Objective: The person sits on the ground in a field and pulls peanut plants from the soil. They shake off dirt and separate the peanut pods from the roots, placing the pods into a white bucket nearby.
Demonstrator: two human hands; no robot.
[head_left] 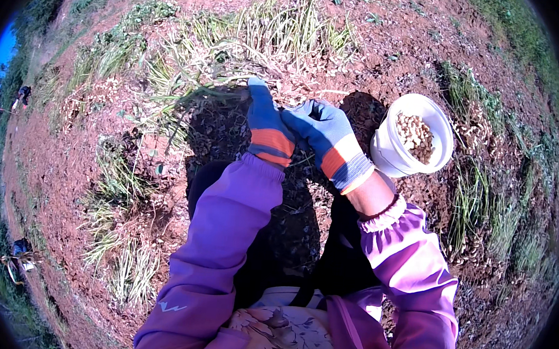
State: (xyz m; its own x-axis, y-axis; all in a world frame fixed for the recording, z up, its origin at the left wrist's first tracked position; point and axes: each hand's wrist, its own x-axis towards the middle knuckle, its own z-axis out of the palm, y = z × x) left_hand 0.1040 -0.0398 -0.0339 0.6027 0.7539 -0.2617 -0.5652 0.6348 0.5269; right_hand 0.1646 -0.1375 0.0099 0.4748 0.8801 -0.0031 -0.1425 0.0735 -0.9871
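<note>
Both hands wear blue knitted gloves with orange bands, and they meet in front of my knees. My left hand [268, 122] is closed on the stems of a peanut plant [217, 94], whose green stalks stick out to its left. Against it, my right hand [325, 131] has its fingers bent together; whatever they pinch is hidden. Just beyond the hands lies a heap of pulled peanut plants [284, 30], pale stalks side by side. A white bucket [387, 147] to the right of my right hand is partly filled with peanuts [415, 136] in their shells.
More pulled plants lie in bunches on the left [118, 181] and in a row on the right [475, 196]. Loose pods and dry leaf litter cover the reddish soil [396, 26]. Two people [21, 246] are far off at the left edge.
</note>
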